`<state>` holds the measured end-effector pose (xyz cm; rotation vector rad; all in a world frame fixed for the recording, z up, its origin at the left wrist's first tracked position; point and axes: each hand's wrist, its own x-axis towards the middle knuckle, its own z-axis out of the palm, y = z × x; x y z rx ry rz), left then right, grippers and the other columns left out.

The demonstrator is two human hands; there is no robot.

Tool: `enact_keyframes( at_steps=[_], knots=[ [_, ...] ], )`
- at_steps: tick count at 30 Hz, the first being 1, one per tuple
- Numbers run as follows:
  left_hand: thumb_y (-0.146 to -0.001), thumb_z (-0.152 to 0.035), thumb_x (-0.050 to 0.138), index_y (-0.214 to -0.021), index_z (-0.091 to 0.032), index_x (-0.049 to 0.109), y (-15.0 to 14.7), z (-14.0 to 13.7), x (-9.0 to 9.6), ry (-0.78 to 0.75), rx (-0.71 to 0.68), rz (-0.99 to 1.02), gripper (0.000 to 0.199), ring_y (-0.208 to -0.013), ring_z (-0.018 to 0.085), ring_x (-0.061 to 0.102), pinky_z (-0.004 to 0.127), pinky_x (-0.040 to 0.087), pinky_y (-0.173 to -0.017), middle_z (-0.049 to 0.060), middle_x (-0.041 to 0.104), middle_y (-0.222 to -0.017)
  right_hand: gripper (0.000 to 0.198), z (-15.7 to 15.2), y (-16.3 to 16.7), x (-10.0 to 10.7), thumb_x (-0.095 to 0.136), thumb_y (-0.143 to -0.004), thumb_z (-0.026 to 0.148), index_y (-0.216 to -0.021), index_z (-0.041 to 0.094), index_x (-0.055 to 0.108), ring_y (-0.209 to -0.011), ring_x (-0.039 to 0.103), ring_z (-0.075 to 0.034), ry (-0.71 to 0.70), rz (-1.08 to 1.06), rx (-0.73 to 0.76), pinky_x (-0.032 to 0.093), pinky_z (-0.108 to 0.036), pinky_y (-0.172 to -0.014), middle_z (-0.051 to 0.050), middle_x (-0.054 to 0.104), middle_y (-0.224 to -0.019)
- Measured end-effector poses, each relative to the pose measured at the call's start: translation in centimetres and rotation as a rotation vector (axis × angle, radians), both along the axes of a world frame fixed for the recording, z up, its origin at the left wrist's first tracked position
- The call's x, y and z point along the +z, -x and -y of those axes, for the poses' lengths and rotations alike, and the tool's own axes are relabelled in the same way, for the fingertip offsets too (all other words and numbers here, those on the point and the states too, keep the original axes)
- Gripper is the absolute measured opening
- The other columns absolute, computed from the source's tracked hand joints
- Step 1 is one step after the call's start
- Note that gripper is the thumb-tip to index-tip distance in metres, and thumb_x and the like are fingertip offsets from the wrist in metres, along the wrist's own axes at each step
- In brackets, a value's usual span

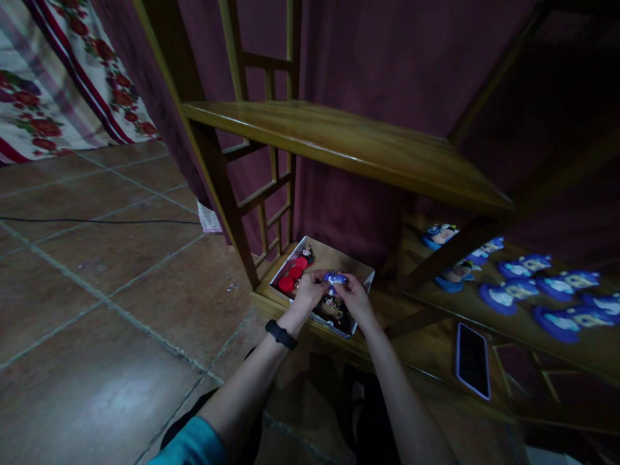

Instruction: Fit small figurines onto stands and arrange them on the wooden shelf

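Note:
My left hand (310,289) and my right hand (354,295) meet over a shallow white box (349,253) on the low shelf. Between them they hold a small blue-and-white figurine (334,278), with the fingers of both hands closed on its sides. Inside the box, several red round pieces (286,283) lie at the left. A small dark figurine (307,252) is in the far left corner, and more dark figurines (334,309) lie near the front, partly covered by my hands.
Several blue-and-white figurines (526,265) stand on a shelf to the right. A phone (473,360) lies on the lower board. An upper wooden shelf (339,135) juts out above the box, and a lattice side frame (271,194) rises at its left.

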<state>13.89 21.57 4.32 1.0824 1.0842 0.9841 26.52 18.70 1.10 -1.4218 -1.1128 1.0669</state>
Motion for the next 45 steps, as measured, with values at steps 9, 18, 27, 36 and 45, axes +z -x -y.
enact_keyframes(
  at_steps=[9,18,27,36,45],
  knots=[
    [-0.057,-0.007,0.066,-0.073,-0.013,0.066,0.1,0.3,0.7,0.085,0.087,0.076,0.017,-0.048,0.007,0.051,0.017,0.043,-0.047,-0.004,0.055,-0.052,0.031,-0.1,-0.1,0.2,0.057,-0.072,0.033,-0.101,0.022,0.056,-0.081,0.063,-0.016,-0.063,0.153,0.027,0.050,-0.030,-0.077,-0.002,0.065,-0.098],
    [-0.064,-0.007,0.062,-0.077,-0.013,0.062,0.0,0.4,0.4,0.123,0.081,0.152,0.014,-0.049,0.007,0.052,0.020,0.047,-0.052,-0.005,0.054,-0.053,0.028,0.4,0.2,1.7,0.057,-0.074,0.031,-0.100,0.023,0.059,-0.084,0.059,-0.017,-0.128,0.347,0.026,0.047,-0.031,-0.080,-0.002,0.063,-0.093],
    [-0.060,-0.018,0.074,-0.076,-0.011,0.064,0.9,0.6,1.0,0.215,0.064,0.168,0.020,-0.055,0.009,0.058,0.023,0.051,-0.056,0.001,0.061,-0.062,0.030,0.8,0.5,2.1,0.055,-0.075,0.026,-0.104,0.024,0.061,-0.094,0.058,-0.020,-0.218,0.470,0.045,0.047,-0.034,-0.086,-0.006,0.056,-0.105],
    [-0.060,-0.011,0.072,-0.072,-0.011,0.064,1.2,0.6,1.0,0.290,0.081,0.103,0.014,-0.051,0.009,0.058,0.022,0.051,-0.051,0.002,0.062,-0.060,0.029,0.9,-0.1,2.0,0.056,-0.075,0.024,-0.103,0.025,0.063,-0.102,0.056,-0.020,-0.223,0.476,0.128,0.043,-0.035,-0.093,-0.004,0.057,-0.105],
    [-0.062,-0.010,0.071,-0.074,-0.011,0.064,1.6,0.3,0.9,0.322,0.033,0.067,0.014,-0.052,0.011,0.059,0.023,0.051,-0.053,0.001,0.062,-0.060,0.029,0.8,-0.2,1.9,0.056,-0.073,0.023,-0.101,0.025,0.064,-0.102,0.055,-0.019,-0.197,0.476,0.160,0.042,-0.035,-0.093,-0.004,0.058,-0.104]
  ],
)
